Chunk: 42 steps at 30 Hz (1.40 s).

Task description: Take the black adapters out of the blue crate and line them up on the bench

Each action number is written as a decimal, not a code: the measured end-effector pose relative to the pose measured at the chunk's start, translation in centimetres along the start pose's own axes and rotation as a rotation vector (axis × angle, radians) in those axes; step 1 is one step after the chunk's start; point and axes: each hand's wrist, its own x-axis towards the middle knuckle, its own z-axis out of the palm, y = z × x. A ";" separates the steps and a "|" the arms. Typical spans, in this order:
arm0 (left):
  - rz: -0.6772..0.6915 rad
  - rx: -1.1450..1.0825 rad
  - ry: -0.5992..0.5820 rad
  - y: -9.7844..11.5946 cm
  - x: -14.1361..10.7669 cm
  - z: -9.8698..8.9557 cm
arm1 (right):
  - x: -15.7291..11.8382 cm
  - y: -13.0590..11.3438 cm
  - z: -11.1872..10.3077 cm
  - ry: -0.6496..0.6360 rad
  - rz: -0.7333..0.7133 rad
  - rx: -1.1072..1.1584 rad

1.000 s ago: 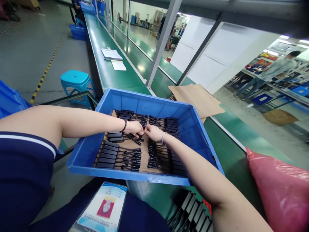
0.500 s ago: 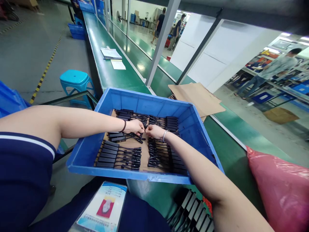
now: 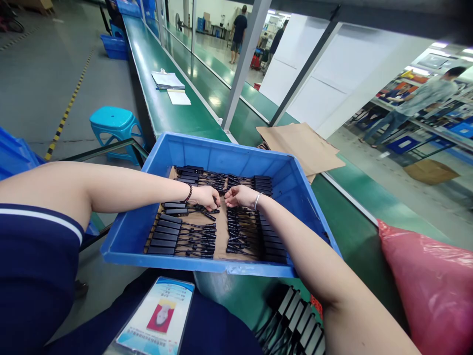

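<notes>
Over the middle of a blue plastic bin [image 3: 133, 231] both hands work among rows of black boxes with short cables [image 3: 164, 236]. My left hand [image 3: 207, 197], with a beaded bracelet at the wrist, is closed in a pinch on a thin black cable, its end just showing at the fingertips. Slightly apart on the right, my right hand [image 3: 241, 196] has its fingers curled together above the cable ends. Whatever it may hold is too small to make out. Brown cardboard [image 3: 220, 236] lines the bin under the boxes, which lie in a left and a right group.
More black boxes with cables [image 3: 295, 315] lie on the green bench [image 3: 229, 291] at the front. Cardboard sheets [image 3: 299, 148] lie behind the bin, and a red plastic bag [image 3: 424, 291] stands to the right. A blue stool [image 3: 114, 123] and papers [image 3: 170, 81] are at left.
My hands have drawn slightly apart from where their fingertips met; the right has shifted a little up and right. The bin and its boxes stay in place.
</notes>
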 end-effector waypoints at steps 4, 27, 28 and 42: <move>-0.016 0.074 -0.099 0.3 -0.4 0.3 | 0.4 0.1 0.2 0.004 -0.037 -0.054; -0.044 0.169 0.041 0.8 0.1 -0.2 | 1.0 0.6 0.7 0.042 -0.109 0.005; -0.045 0.166 0.047 0.9 0.1 -0.2 | 1.0 0.7 0.7 0.041 -0.113 0.001; -0.057 0.096 0.197 1.2 0.0 0.0 | 0.8 0.4 1.7 0.060 -0.124 0.047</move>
